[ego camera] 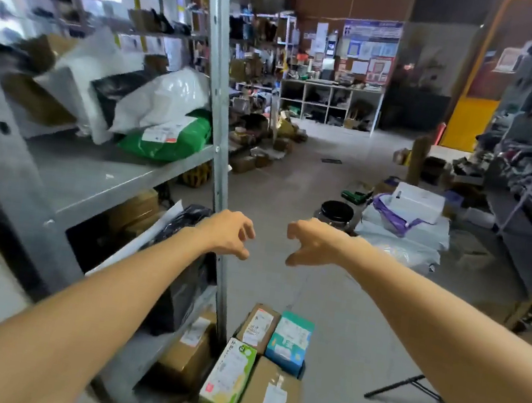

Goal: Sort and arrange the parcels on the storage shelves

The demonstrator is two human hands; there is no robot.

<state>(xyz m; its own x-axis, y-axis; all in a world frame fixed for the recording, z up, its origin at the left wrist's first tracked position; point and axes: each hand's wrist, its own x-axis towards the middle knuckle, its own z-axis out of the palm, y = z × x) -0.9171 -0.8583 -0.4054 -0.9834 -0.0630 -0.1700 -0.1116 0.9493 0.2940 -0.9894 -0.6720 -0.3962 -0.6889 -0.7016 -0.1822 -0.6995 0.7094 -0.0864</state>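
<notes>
Parcels (269, 398) on floor beside the shelf (92, 175) — left hand (228, 233), right hand (311, 241) above, loose-fingered, empty

Both arms extended forward. The left hand (228, 233) and right hand (311, 241) held nothing, fingers (248, 230) loosely curled, above the floor (343, 319). On the metal shelf (99, 176), a white bag (163, 100) rested on a green parcel (177, 144). A teal box (290, 340) stood on the floor beside it.
</notes>
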